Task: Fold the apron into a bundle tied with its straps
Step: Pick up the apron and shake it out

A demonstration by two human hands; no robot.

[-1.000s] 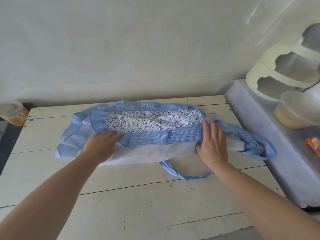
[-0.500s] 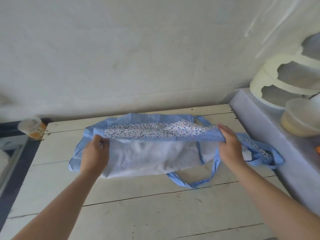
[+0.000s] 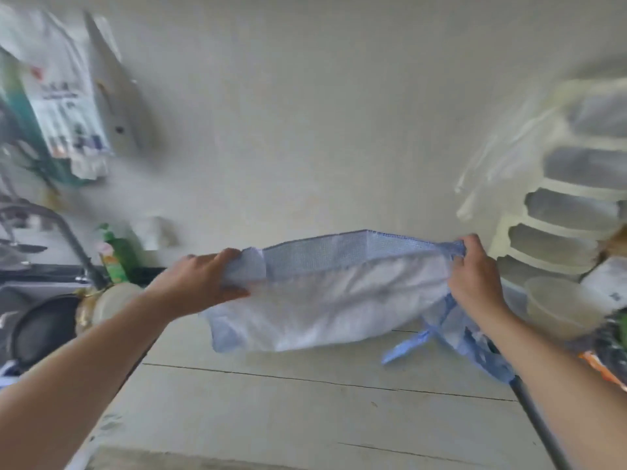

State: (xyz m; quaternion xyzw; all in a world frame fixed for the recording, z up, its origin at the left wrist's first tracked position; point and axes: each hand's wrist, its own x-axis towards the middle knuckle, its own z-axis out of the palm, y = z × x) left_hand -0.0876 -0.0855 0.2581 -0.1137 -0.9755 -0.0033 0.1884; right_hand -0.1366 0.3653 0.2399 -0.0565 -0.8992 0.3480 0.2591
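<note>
Apron (image 3: 325, 300) hangs pinched at its top corners by left hand (image 3: 203, 283) and right hand (image 3: 475, 276).

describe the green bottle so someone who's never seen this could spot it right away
Start at the white plank table and look past its far left corner, where a dark sink sits under a curved grey tap. The green bottle stands upright just right of the tap, against the wall, left of the left hand. It is the only bright green thing there.
</note>
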